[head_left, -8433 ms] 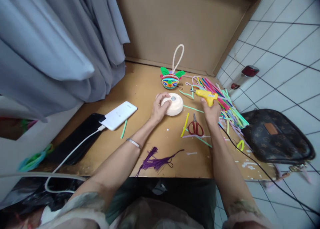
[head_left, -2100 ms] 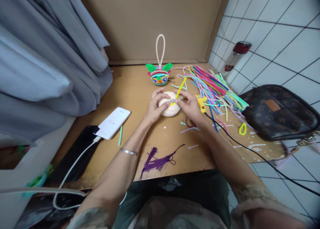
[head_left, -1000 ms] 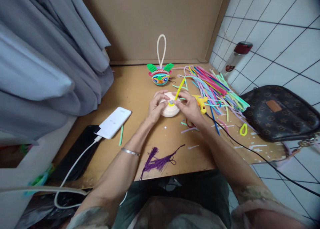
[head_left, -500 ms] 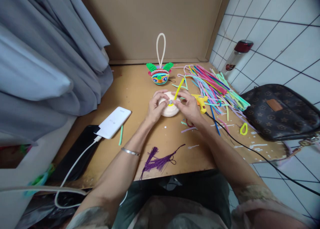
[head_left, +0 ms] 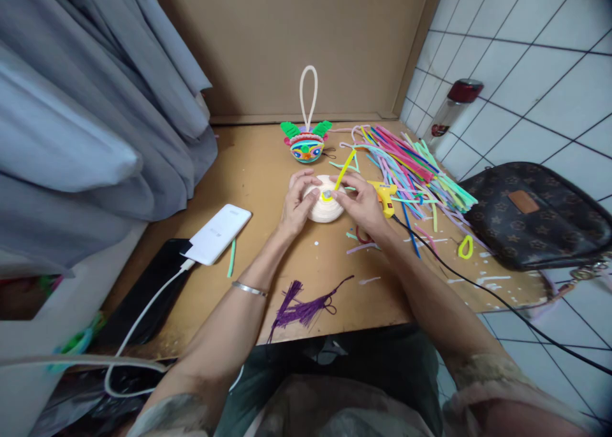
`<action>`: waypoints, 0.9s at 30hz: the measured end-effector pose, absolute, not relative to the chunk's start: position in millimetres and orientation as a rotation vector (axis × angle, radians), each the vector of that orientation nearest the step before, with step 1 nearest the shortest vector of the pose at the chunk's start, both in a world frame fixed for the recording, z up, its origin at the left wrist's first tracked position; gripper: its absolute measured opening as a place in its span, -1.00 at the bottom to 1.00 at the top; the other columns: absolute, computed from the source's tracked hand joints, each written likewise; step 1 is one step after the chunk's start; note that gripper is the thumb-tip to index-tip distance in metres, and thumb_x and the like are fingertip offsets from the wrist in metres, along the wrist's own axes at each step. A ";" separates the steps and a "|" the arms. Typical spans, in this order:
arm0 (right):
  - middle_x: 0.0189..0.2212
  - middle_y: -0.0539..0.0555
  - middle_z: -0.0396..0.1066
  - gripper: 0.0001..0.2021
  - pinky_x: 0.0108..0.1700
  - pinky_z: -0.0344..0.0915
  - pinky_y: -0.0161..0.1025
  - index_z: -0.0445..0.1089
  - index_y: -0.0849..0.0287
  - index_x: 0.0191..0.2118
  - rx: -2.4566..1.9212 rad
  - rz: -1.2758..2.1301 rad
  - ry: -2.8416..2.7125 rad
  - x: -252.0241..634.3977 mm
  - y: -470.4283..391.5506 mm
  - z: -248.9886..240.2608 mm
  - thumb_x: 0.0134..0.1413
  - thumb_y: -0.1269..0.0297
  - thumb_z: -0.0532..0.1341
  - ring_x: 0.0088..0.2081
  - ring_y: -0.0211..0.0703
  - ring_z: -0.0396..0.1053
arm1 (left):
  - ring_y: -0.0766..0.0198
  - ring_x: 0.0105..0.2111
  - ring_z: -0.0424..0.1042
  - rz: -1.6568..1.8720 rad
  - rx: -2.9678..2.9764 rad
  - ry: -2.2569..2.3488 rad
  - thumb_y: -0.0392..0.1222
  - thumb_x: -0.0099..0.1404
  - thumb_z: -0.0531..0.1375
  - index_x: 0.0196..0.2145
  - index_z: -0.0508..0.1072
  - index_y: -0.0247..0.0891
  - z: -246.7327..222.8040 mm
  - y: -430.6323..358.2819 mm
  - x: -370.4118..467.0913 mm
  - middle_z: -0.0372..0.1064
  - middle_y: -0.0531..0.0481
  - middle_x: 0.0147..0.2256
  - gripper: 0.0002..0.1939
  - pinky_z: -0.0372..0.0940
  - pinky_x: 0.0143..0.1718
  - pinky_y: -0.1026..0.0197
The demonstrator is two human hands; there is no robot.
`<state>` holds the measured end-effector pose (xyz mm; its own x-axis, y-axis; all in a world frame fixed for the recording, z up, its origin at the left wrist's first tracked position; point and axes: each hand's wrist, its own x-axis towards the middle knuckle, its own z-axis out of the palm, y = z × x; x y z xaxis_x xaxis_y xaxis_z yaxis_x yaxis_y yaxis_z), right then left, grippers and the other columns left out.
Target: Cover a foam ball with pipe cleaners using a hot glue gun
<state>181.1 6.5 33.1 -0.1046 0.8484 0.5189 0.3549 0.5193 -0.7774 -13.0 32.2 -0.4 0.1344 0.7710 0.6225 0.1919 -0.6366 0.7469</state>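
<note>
L hand clasps cream wound disc at 9 o'clock, prob. steadying it; R hand pinches yellow pipe cleaner at 3, prob. to hold its curl centred. Disc's approx mid-tabletop.

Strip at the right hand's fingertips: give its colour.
Bright yellow strip, seen best in the head view.

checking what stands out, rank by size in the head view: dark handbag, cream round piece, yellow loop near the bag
1. Dark handbag, clearly largest
2. Cream round piece, partly covered by the left hand and right hand
3. Yellow loop, smallest
</note>
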 end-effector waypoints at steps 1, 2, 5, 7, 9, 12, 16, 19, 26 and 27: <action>-0.08 0.11 0.54 -0.70 0.07 0.46 0.01 0.62 0.05 -0.02 -1.029 0.579 -1.683 181.2 6.8 32.7 0.14 0.11 0.38 0.01 0.01 0.48 | -0.01 0.21 0.38 1.555 1.913 0.940 0.39 0.37 0.18 -0.12 0.50 -0.09 -0.3 31.8 -13.3 0.38 -0.16 0.14 -0.51 0.32 0.27 -0.10; -0.07 0.11 0.54 -0.69 0.07 0.46 0.01 0.62 0.04 -0.02 -1.030 0.582 -1.676 181.1 7.1 32.4 0.14 0.09 0.39 0.01 0.01 0.48 | 0.00 0.18 0.40 1.580 1.907 0.957 0.38 0.36 0.20 -0.12 0.50 -0.09 -0.1 31.4 -13.5 0.39 -0.16 0.10 -0.51 0.34 0.24 -0.08; -0.05 0.12 0.53 -0.68 0.09 0.46 0.02 0.62 0.05 -0.03 -1.030 0.586 -1.659 180.8 7.5 31.5 0.14 0.06 0.40 0.02 0.01 0.47 | 0.05 0.07 0.44 1.606 1.910 0.983 0.33 0.38 0.20 -0.18 0.49 -0.11 1.5 30.5 -13.2 0.43 -0.13 -0.03 -0.56 0.39 0.15 -0.02; -0.06 0.13 0.52 -0.67 0.09 0.46 0.02 0.62 0.06 -0.03 -1.033 0.580 -1.651 180.5 7.7 30.7 0.13 0.06 0.41 0.01 0.01 0.47 | 0.06 0.03 0.46 1.598 1.918 0.971 0.31 0.42 0.15 -0.20 0.49 -0.13 2.6 30.3 -12.3 0.45 -0.11 -0.07 -0.56 0.39 0.14 -0.02; -0.09 0.12 0.51 -0.66 0.07 0.45 0.01 0.62 0.09 -0.02 -1.046 0.568 -1.637 180.2 7.9 29.6 0.12 0.06 0.41 -0.02 -0.01 0.46 | 0.06 0.04 0.47 1.603 1.912 0.954 0.29 0.46 0.10 -0.18 0.51 -0.13 3.1 30.5 -11.5 0.47 -0.12 -0.06 -0.56 0.38 0.17 -0.03; -0.13 0.11 0.48 -0.64 0.04 0.45 -0.01 0.61 0.10 -0.03 -1.082 0.541 -1.611 179.9 8.4 27.9 0.10 0.05 0.42 -0.08 -0.04 0.46 | 0.04 0.10 0.47 1.618 1.904 0.938 0.27 0.47 0.09 -0.14 0.55 -0.15 2.2 30.7 -11.4 0.48 -0.14 0.00 -0.54 0.36 0.22 -0.06; -0.14 0.12 0.49 -0.67 0.00 0.46 -0.03 0.61 0.09 -0.07 -1.128 0.486 -1.577 180.2 9.4 26.4 0.10 0.06 0.41 -0.12 -0.05 0.45 | 0.00 0.20 0.43 1.586 1.892 0.976 0.30 0.45 0.11 -0.05 0.59 -0.14 -2.5 30.4 -10.0 0.43 -0.17 0.10 -0.50 0.33 0.28 -0.11; -0.13 0.13 0.50 -0.71 -0.04 0.47 -0.07 0.60 0.09 -0.07 -1.143 0.449 -1.569 179.9 9.3 26.2 0.13 0.09 0.39 -0.13 -0.06 0.44 | -0.02 0.24 0.39 1.580 1.862 0.989 0.34 0.41 0.15 0.02 0.59 -0.12 -6.9 28.7 -4.4 0.40 -0.19 0.13 -0.46 0.31 0.32 -0.14; -0.10 0.14 0.52 -0.74 0.01 0.47 -0.06 0.58 0.10 -0.07 -1.213 0.383 -1.572 176.6 2.3 30.1 0.13 0.19 0.35 -0.08 -0.03 0.46 | -0.08 0.37 0.26 1.625 1.658 1.011 0.33 0.30 0.30 0.08 0.55 -0.04 -11.5 15.7 17.9 0.39 -0.17 0.20 -0.46 0.17 0.43 -0.17; -0.10 0.14 0.52 -0.74 0.02 0.47 -0.05 0.58 0.10 -0.07 -1.220 0.380 -1.571 176.1 1.4 30.7 0.13 0.19 0.35 -0.08 -0.03 0.46 | -0.09 0.40 0.22 1.623 1.647 1.036 0.32 0.29 0.31 0.09 0.54 -0.05 -11.4 13.9 20.1 0.37 -0.18 0.22 -0.44 0.14 0.45 -0.19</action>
<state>176.1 1.4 30.7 0.0835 0.8410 0.5345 0.5040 0.4271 -0.7507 20.1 13.9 -11.4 -0.0518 0.8499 0.5244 0.1180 -0.5163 0.8483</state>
